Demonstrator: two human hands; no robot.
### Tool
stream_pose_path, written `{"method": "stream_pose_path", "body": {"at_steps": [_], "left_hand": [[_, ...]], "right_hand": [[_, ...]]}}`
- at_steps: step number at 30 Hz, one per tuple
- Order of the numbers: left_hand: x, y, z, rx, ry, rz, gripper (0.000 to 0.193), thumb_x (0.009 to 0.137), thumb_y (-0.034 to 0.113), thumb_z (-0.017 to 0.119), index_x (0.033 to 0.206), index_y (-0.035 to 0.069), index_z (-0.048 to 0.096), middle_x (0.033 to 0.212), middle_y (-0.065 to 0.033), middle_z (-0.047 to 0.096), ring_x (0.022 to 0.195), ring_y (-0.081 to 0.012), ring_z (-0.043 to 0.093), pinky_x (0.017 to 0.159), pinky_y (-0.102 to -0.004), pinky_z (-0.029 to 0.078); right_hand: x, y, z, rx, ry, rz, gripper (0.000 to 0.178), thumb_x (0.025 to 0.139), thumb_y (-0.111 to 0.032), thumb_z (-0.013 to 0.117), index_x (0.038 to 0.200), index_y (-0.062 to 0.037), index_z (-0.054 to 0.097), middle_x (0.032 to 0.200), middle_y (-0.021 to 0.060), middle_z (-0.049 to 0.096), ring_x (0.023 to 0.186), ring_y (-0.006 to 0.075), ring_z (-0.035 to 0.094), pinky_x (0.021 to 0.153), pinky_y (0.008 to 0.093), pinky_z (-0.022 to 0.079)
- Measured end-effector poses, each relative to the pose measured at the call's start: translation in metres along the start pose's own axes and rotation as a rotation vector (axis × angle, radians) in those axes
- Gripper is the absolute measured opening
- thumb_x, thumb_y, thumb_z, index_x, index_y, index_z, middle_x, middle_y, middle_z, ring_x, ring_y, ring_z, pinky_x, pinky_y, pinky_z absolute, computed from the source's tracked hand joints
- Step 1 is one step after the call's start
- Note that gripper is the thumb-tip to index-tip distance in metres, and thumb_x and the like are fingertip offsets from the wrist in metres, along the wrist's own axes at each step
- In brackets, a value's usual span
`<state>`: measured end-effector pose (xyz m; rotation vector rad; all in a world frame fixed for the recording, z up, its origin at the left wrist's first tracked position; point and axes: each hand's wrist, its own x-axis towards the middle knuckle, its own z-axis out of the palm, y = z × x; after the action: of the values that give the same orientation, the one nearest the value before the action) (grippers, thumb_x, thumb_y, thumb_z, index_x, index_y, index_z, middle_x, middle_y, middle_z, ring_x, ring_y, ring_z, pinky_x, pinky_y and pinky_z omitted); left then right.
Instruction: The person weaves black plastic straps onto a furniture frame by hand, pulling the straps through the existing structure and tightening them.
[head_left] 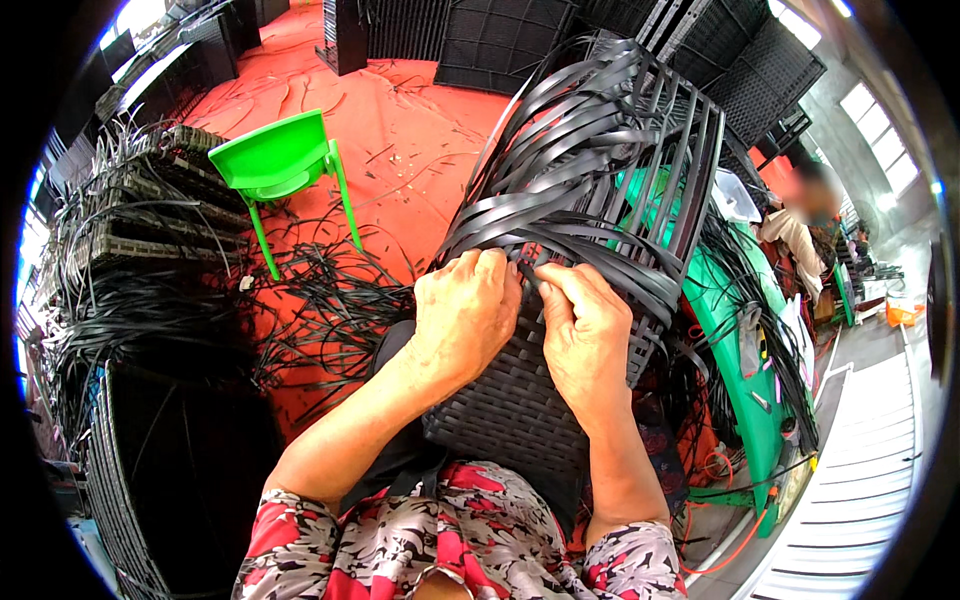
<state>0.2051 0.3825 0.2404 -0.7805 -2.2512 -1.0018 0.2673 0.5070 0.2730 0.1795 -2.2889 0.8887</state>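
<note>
Past patterned shirt [490, 515], apparently pinching a black strip [529, 271] in right hand [590, 330], with left hand [468, 312] curled closed, contents hidden, over woven black panel [510, 405]; seemingly mid-weave, next calling for threading and snug pulling.

The strips [560, 185] are glossy black, with pale grey shine along their bends. The woven panel [505, 405] is charcoal black in a checkered over-and-under pattern. Bright orange-red covers the floor [410, 140], the chair [272, 155] is vivid lime green, and the table [728, 325] is a deeper green. The shirt [490, 515] carries a blotchy red, white, grey and black print. The ridged sheet [850, 480] is white with dark stripes.
</note>
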Motion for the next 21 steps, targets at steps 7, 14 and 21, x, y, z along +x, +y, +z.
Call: {"method": "stream_pose_path", "body": {"at_steps": [7,14,21], "left_hand": [[-0.003,-0.005,0.001,-0.279,0.115,-0.09,0.009,0.085,0.007,0.065,0.087,0.0,0.06,0.076,-0.017,0.062,0.067,-0.033,0.064,0.056,-0.0402,0.049],[0.01,-0.03,-0.016,-1.144,-0.099,-0.55,0.003,0.09,0.0,0.061,0.088,-0.001,0.063,0.083,-0.0021,0.067,0.073,-0.0071,0.058,0.069,-0.022,0.047],[0.005,-0.034,-0.032,-1.533,0.023,-0.355,0.01,0.097,0.009,0.056,0.094,0.0,0.056,0.103,-0.0135,0.067,0.1,-0.0187,0.063,0.095,-0.0347,0.049]], "right_hand": [[0.01,0.006,0.012,0.006,-0.053,-0.02,0.014,0.082,0.004,0.063,0.095,-0.0002,0.063,0.081,0.0174,0.059,0.074,0.0383,0.06,0.065,0.0431,0.048],[0.015,-0.011,0.01,-0.158,0.014,-0.061,0.022,0.08,0.0,0.072,0.102,-0.001,0.067,0.091,0.0101,0.062,0.081,0.0273,0.066,0.071,0.034,0.053],[0.032,-0.026,0.013,0.298,-0.192,0.194,0.02,0.082,0.003,0.07,0.102,0.0002,0.068,0.098,0.0074,0.064,0.075,0.0126,0.06,0.065,0.0249,0.049]]}}
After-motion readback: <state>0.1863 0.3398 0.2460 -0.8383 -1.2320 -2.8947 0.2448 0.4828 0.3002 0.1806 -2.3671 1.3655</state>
